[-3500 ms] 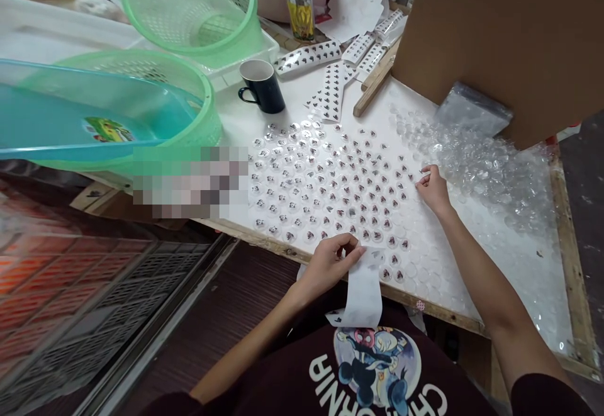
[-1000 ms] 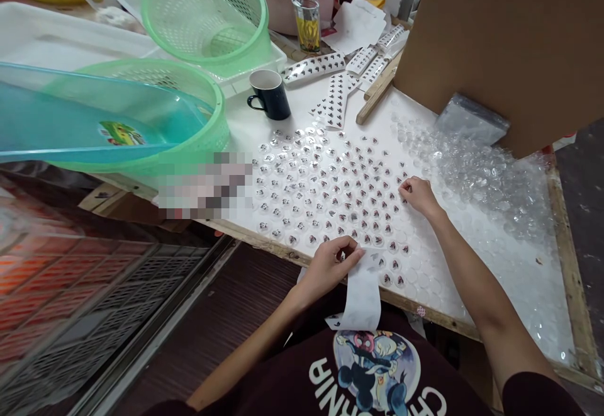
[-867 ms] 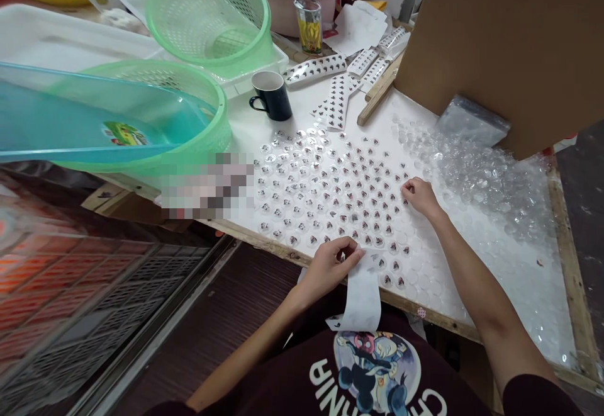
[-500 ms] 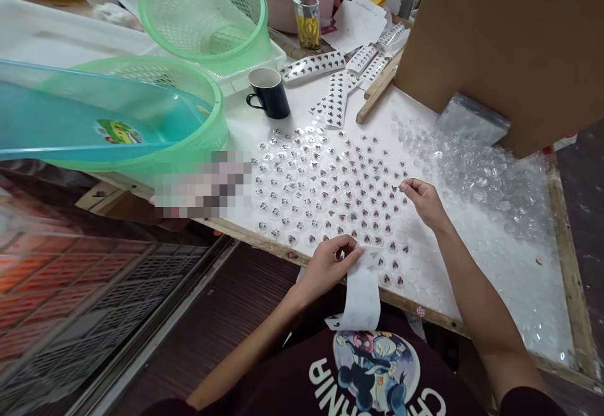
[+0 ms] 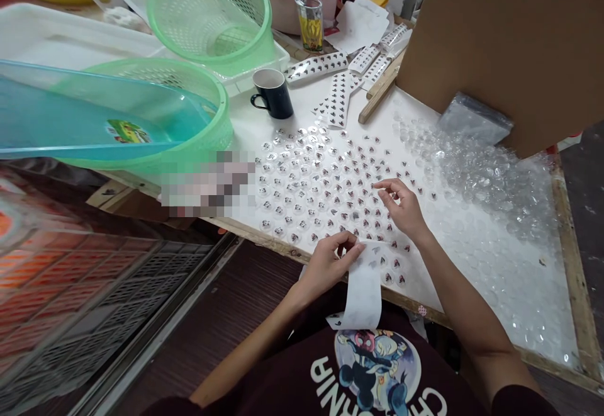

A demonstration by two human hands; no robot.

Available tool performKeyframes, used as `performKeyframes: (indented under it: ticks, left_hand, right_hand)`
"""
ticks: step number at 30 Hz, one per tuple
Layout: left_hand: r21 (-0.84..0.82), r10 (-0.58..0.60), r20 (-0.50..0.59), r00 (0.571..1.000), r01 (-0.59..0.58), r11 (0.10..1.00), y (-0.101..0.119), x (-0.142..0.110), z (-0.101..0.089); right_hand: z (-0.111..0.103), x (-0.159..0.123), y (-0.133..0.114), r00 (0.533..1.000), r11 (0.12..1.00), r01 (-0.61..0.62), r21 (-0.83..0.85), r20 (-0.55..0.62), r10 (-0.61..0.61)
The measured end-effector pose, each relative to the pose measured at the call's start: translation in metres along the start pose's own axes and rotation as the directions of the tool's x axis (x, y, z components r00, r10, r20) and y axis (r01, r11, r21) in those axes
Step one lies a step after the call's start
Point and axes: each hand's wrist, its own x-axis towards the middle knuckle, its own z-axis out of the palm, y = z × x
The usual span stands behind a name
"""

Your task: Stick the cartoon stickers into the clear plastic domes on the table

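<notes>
Held between thumb and fingers of my left hand [image 5: 333, 258] is a white sticker strip [image 5: 364, 293], its lower end hanging over the table's front edge against my shirt. A few dark stickers show near its top. My right hand [image 5: 403, 209] hovers over the discs with thumb and index finger slightly apart, and I see nothing between them. Beneath and beyond both hands lie rows of clear round discs [image 5: 312, 194], each with a small dark picture sticker. Plain clear discs [image 5: 453, 240] spread to the right of my right hand.
A heap of clear discs [image 5: 500, 180] and a plastic bag [image 5: 474, 119] lie by a cardboard sheet [image 5: 509, 44]. Behind are a dark mug [image 5: 278, 98], sticker sheets [image 5: 338, 98], a wooden stick [image 5: 377, 100] and a glass [image 5: 310, 29]. Green baskets [image 5: 226, 98] stand left.
My right hand has moved left and toward me, from the right edge of the stickered discs, and its fingers have parted. Stickered discs show where it was. My left hand keeps the strip.
</notes>
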Motion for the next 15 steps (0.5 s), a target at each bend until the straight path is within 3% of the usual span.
performKeyframes:
  ticks: [2,5,7,15]
  left_hand:
    - [-0.006,-0.007,-0.047,0.999,0.007,1.0,0.0,0.001,-0.002]
    - [-0.013,-0.016,-0.122,0.992,0.015,1.0,0.0,0.002,-0.005]
    - [-0.021,-0.018,-0.141,0.99,0.016,1.0,-0.001,0.003,-0.005]
    - [-0.083,-0.019,-0.126,0.992,0.009,0.996,0.009,0.003,-0.002]
  right_hand:
    - [0.001,-0.012,-0.008,0.993,0.998,-0.06,0.004,0.1,0.059]
    - [0.0,-0.035,-0.015,0.938,0.98,-0.193,0.039,0.301,0.172]
    - [0.001,-0.048,-0.016,0.915,0.974,-0.226,0.03,0.351,0.202]
    - [0.009,-0.064,-0.017,0.967,0.983,-0.184,0.022,0.185,0.177]
